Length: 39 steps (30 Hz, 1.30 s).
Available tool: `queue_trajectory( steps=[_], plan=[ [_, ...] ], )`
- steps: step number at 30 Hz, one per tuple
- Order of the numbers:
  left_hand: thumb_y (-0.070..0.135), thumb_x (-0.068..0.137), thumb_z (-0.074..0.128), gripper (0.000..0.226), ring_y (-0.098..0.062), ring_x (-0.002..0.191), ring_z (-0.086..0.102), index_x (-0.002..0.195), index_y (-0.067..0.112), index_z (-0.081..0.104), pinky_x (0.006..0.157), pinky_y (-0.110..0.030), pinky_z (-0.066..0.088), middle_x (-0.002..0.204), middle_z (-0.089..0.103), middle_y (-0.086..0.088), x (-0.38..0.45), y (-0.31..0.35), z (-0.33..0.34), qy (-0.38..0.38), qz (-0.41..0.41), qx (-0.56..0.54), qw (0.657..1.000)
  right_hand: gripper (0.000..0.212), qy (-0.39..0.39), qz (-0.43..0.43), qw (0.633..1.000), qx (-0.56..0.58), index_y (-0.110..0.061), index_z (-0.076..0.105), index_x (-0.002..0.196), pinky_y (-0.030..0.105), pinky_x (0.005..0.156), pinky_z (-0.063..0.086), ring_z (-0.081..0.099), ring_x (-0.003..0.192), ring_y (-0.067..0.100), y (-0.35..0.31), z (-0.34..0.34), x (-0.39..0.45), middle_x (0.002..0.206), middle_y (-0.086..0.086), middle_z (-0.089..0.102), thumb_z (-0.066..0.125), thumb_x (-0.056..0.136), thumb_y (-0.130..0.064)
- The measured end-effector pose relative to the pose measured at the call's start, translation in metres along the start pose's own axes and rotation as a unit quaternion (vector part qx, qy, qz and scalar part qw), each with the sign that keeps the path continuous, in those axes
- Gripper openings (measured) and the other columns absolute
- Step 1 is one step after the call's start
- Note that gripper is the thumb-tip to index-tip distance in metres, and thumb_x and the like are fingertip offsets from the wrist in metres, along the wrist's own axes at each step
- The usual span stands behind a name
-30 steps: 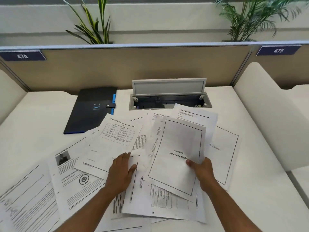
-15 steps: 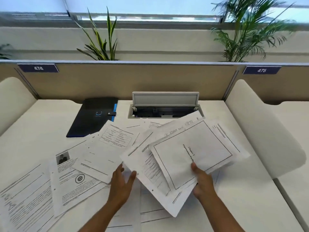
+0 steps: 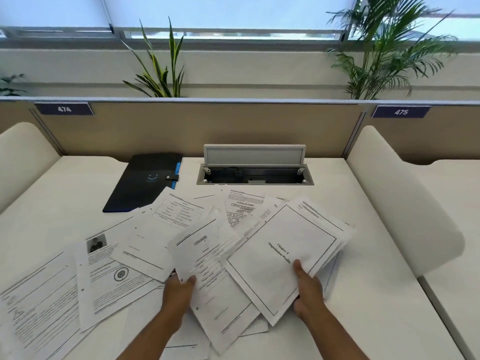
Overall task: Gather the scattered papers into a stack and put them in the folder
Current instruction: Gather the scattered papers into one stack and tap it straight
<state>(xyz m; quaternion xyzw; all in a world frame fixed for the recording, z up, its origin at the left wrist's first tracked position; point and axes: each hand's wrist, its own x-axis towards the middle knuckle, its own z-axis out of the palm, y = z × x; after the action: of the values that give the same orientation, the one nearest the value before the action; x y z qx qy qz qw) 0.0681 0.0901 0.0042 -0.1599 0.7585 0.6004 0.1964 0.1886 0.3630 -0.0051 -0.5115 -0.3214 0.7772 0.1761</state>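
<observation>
My right hand (image 3: 309, 291) grips a fanned bundle of papers (image 3: 283, 245), lifted and turned to the right, with the bordered "Chapter 2" sheet on top. My left hand (image 3: 179, 289) pinches the near edge of another printed sheet (image 3: 205, 258) that overlaps the bundle's left side. More loose papers (image 3: 104, 274) lie spread over the white desk (image 3: 376, 294) to the left, one with a small photo and a round seal. The dark folder (image 3: 145, 181) with a blue edge and strap lies shut at the back left, partly under a sheet with a table (image 3: 179, 211).
An open cable box with a raised grey lid (image 3: 254, 155) sits in the desk behind the papers. A tan partition (image 3: 197, 126) closes off the back. White curved dividers (image 3: 400, 201) flank the desk on both sides. Plants stand beyond the partition.
My right hand lifted the bundle and swung it clockwise to the right. My left hand went from flat on the papers to gripping a sheet's edge. The view tilted upward.
</observation>
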Motion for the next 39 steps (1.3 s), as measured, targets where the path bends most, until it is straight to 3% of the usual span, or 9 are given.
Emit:
queue_trajectory(
  steps=[6, 10, 15, 18, 21, 24, 28, 33, 39],
  plan=[
    [0.019, 0.092, 0.066, 0.018, -0.031, 0.098, 0.067, 0.106, 0.009, 0.071, 0.092, -0.046, 0.053, 0.100, 0.073, -0.008, 0.014, 0.012, -0.031, 0.065, 0.062, 0.051, 0.995, 0.033, -0.043, -0.096, 0.970, -0.217, -0.011, 0.070, 0.119, 0.054, 0.107, 0.051, 0.069, 0.109, 0.032, -0.016, -0.021, 0.014, 0.112, 0.008, 0.076, 0.080, 0.089, -0.021],
    [0.023, 0.092, 0.068, 0.024, -0.025, 0.097, 0.067, 0.113, 0.011, 0.070, 0.094, -0.042, 0.052, 0.104, 0.073, -0.005, 0.024, 0.030, -0.038, 0.010, 0.062, 0.025, 0.998, 0.036, -0.103, -0.114, 0.944, -0.293, -0.013, 0.065, 0.126, 0.048, 0.101, 0.056, 0.072, 0.107, 0.027, -0.032, -0.028, 0.024, 0.113, 0.006, 0.077, 0.077, 0.092, -0.014],
    [0.026, 0.091, 0.069, 0.027, -0.028, 0.095, 0.069, 0.110, 0.007, 0.070, 0.091, -0.045, 0.055, 0.103, 0.073, -0.010, 0.034, 0.037, -0.025, -0.024, 0.054, 0.065, 0.996, 0.055, -0.098, -0.130, 0.927, -0.337, -0.019, 0.048, 0.126, 0.030, 0.070, 0.055, 0.069, 0.095, 0.016, -0.040, -0.025, 0.028, 0.109, -0.003, 0.068, 0.083, 0.084, -0.010],
    [0.019, 0.092, 0.068, 0.024, -0.027, 0.094, 0.070, 0.111, 0.006, 0.069, 0.091, -0.045, 0.055, 0.105, 0.073, -0.011, 0.036, 0.034, -0.009, -0.050, 0.061, 0.092, 0.993, 0.064, -0.077, -0.155, 0.911, -0.374, -0.021, 0.045, 0.135, 0.033, 0.081, 0.054, 0.067, 0.104, 0.021, -0.035, -0.022, 0.027, 0.119, -0.002, 0.062, 0.081, 0.084, -0.006],
    [0.014, 0.094, 0.064, 0.022, -0.024, 0.097, 0.067, 0.116, 0.009, 0.065, 0.090, -0.038, 0.054, 0.110, 0.070, -0.007, 0.038, 0.030, 0.002, -0.067, 0.049, 0.120, 0.989, 0.067, -0.079, -0.173, 0.887, -0.422, -0.017, 0.044, 0.148, 0.029, 0.096, 0.041, 0.053, 0.123, 0.021, -0.030, -0.019, 0.026, 0.128, -0.004, 0.050, 0.075, 0.090, -0.008],
    [0.010, 0.094, 0.062, 0.021, -0.025, 0.096, 0.066, 0.115, 0.010, 0.065, 0.087, -0.037, 0.052, 0.110, 0.070, -0.008, 0.040, 0.028, 0.006, -0.065, 0.035, 0.133, 0.988, 0.058, -0.104, -0.160, 0.893, -0.408, -0.008, 0.047, 0.148, 0.032, 0.102, 0.041, 0.051, 0.123, 0.020, -0.029, -0.020, 0.030, 0.136, 0.000, 0.053, 0.071, 0.095, -0.008],
    [0.005, 0.097, 0.053, 0.027, -0.022, 0.104, 0.061, 0.122, 0.010, 0.062, 0.094, -0.031, 0.046, 0.120, 0.067, -0.007, 0.038, 0.029, 0.014, -0.081, 0.052, 0.154, 0.983, 0.034, -0.158, -0.133, 0.903, -0.377, -0.019, 0.066, 0.126, 0.040, 0.103, 0.052, 0.063, 0.122, 0.023, -0.031, -0.021, 0.027, 0.128, 0.004, 0.072, 0.073, 0.094, -0.011],
    [0.004, 0.101, 0.037, 0.039, -0.024, 0.123, 0.051, 0.137, 0.011, 0.050, 0.101, -0.030, 0.038, 0.136, 0.057, -0.007, 0.032, 0.031, 0.036, -0.083, 0.059, 0.172, 0.980, 0.045, -0.249, -0.083, 0.904, -0.337, -0.016, 0.068, 0.122, 0.029, 0.080, 0.062, 0.076, 0.105, 0.020, -0.027, -0.006, 0.011, 0.115, 0.001, 0.079, 0.086, 0.082, -0.016],
    [0.005, 0.102, 0.037, 0.040, -0.017, 0.114, 0.049, 0.140, 0.012, 0.047, 0.096, -0.025, 0.035, 0.140, 0.054, -0.007, 0.029, 0.034, 0.043, -0.089, 0.057, 0.166, 0.981, 0.045, -0.217, -0.103, 0.909, -0.340, -0.010, 0.069, 0.123, 0.049, 0.098, 0.058, 0.075, 0.105, 0.027, -0.004, 0.018, 0.000, 0.110, 0.006, 0.080, 0.078, 0.082, 0.007]
  ],
)
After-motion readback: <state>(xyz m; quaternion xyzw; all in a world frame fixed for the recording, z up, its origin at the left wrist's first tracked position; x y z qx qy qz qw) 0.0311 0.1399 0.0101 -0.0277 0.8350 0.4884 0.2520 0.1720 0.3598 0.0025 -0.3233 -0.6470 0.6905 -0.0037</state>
